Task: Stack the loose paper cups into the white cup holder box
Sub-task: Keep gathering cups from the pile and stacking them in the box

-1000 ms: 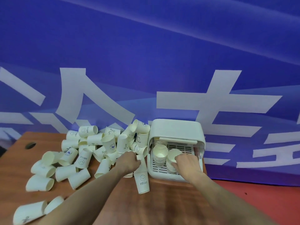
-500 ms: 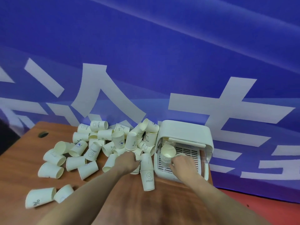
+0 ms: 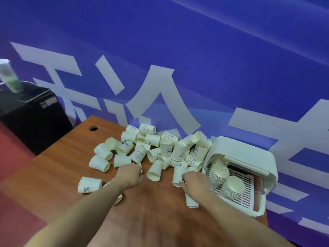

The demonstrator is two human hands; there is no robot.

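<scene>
Printed in dark blue on several loose paper cups (image 3: 156, 148): "HELLO" above a smiley on one lying near the middle of the heap (image 3: 139, 153), a "%" sign on the cup nearest the front left (image 3: 90, 185), small faces on others; remaining marks too blurred to read. Piled on the brown wood-grain tabletop (image 3: 153, 218), mostly on their sides, long axes pointing every way, open mouths facing left, right and toward the camera, a few propped upright or tilted against the box. Smooth off-white paper, tapered round shape with rolled rims. To the right of the heap, touching it: white cup holder box (image 3: 243, 154), rounded matte plastic, front open toward the camera, slotted white tray floor. Inside it, two nested stacks of cups (image 3: 231, 186), leaning with mouths up and toward the viewer. Left hand (image 3: 130, 175) knuckles up at the near edge of the heap, fingers curled, whether grasping a cup cannot be told. Right hand (image 3: 195, 180) curled around a cup lying on its side just left of the box. Behind, a blue banner (image 3: 195, 59) with large pale characters.
</scene>
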